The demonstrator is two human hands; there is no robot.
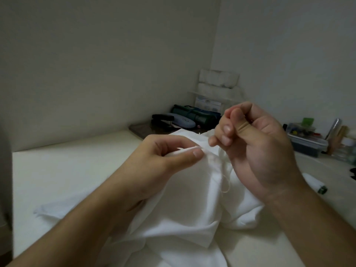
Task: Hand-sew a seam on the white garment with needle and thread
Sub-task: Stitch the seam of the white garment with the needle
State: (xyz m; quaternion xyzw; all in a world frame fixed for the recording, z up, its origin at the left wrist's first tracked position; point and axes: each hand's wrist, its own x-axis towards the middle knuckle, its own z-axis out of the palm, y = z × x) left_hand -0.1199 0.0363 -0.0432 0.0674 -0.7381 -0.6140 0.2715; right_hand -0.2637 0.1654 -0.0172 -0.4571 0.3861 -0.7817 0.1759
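Note:
The white garment (pixel 185 199) lies bunched on the pale table in front of me. My left hand (pixel 163 157) pinches a fold of its edge between thumb and fingers, lifting it. My right hand (pixel 256 143) is raised just right of that fold, fingers curled with the tips pressed together; the needle itself is too small to make out. A pale thread (pixel 225 185) hangs in a loose loop down the cloth below my right hand. A band or plaster wraps one right finger.
A white thread spool (pixel 316 184) with a green end lies on the table at right. Boxes of small supplies (pixel 306 137) stand at the far right. A dark tray (pixel 142 130), cases and a stapler sit in the back corner, with stacked white rolls behind.

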